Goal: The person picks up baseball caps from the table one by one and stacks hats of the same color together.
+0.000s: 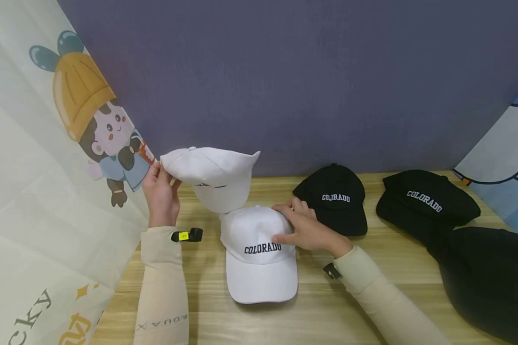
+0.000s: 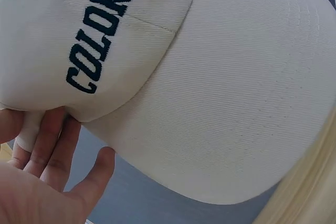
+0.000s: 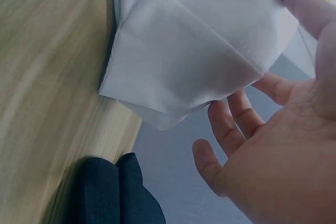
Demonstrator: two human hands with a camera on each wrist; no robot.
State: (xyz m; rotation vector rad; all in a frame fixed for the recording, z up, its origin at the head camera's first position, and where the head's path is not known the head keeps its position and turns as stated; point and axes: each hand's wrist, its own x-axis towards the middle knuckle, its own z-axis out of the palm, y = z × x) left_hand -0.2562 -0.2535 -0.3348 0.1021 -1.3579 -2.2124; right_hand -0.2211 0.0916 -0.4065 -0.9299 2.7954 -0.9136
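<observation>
My left hand (image 1: 160,199) pinches the back edge of a white baseball cap (image 1: 216,167), raised and tilted behind another one, its brim pointing down. In the left wrist view, dark lettering (image 2: 100,40) crosses its front panel beside the broad white brim (image 2: 220,98). The second white baseball cap (image 1: 261,282) sits upright on the table, brim toward me and "COLORADO" across its front. My right hand (image 1: 308,227) grips this cap's crown from the right, thumb near the lettering and fingers at the back. The right wrist view shows those fingertips (image 3: 220,114) against the white fabric.
A black cap (image 1: 338,211) with white lettering stands right behind my right hand. Farther right on the wooden table (image 1: 328,311) lie another black cap (image 1: 427,201) and a large black item (image 1: 492,282). A dark wall (image 1: 285,86) closes the back; a cartoon-printed curtain (image 1: 21,191) hangs left.
</observation>
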